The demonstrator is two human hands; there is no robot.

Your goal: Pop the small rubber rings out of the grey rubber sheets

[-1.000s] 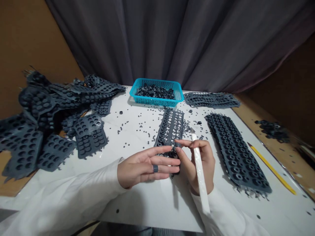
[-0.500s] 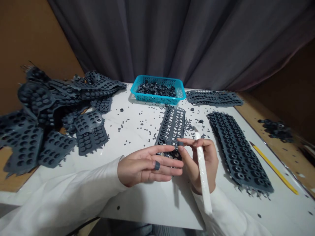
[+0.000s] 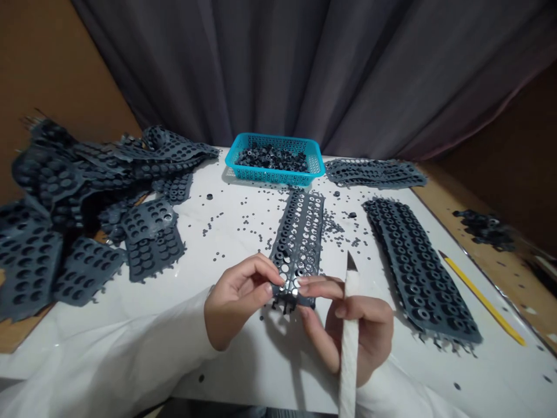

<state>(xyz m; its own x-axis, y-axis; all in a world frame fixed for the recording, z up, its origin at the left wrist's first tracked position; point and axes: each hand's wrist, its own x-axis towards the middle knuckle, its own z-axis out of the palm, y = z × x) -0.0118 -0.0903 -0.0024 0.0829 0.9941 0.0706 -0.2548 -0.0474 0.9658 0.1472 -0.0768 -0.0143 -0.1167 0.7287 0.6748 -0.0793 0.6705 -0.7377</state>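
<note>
A long dark rubber strip with rows of punched holes (image 3: 300,232) lies lengthwise at the middle of the white table (image 3: 243,232). My left hand (image 3: 237,299) pinches the strip's near end with thumb and fingers. My right hand (image 3: 354,331) is closed round a white-wrapped tool with a dark blade tip (image 3: 348,325), and its forefinger and thumb touch the strip's near end from the right. The near end of the strip is lifted slightly off the table.
A teal basket (image 3: 275,168) of small dark rings stands at the back. Piled rubber sheets (image 3: 82,197) cover the left side. More strips (image 3: 418,267) lie on the right, with a further stack (image 3: 374,173) behind. A yellow pencil (image 3: 481,297) lies far right. Small punched bits litter the table.
My left hand has gone from lying flat on the strip to pinching its near end. My right hand has drawn nearer with the tool, and the strip's end has risen.
</note>
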